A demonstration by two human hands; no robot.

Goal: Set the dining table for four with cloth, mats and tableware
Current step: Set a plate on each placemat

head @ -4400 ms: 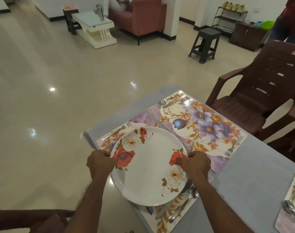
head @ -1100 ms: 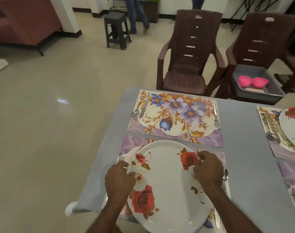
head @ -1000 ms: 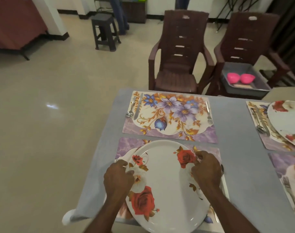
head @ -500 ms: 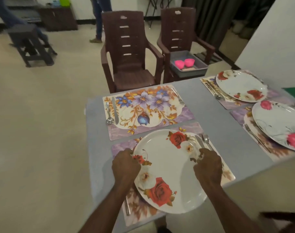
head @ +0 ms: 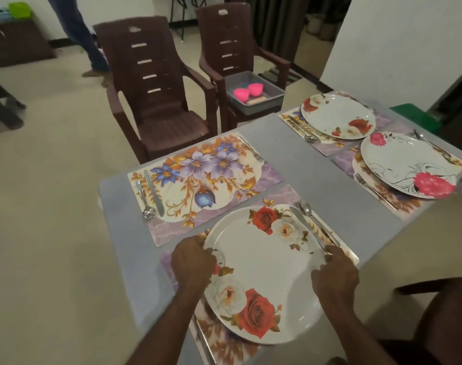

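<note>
Head view: both hands, the left hand (head: 191,262) and right hand (head: 335,273), grip opposite rims of the rose plate (head: 261,270) at lower centre, seating it on its mat (head: 172,262). Next, probably, the bare floral mat (head: 198,180) above needs its plate.

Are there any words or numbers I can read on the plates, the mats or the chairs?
None: no word or number can be read anywhere.
Plates: the rose plate held by the left hand and right hand bears flowers only.
Mats: the bare mat bears flowers only.
Chairs: a pale patch at the top of each chair back may be a sticker, too blurred to read.
</note>
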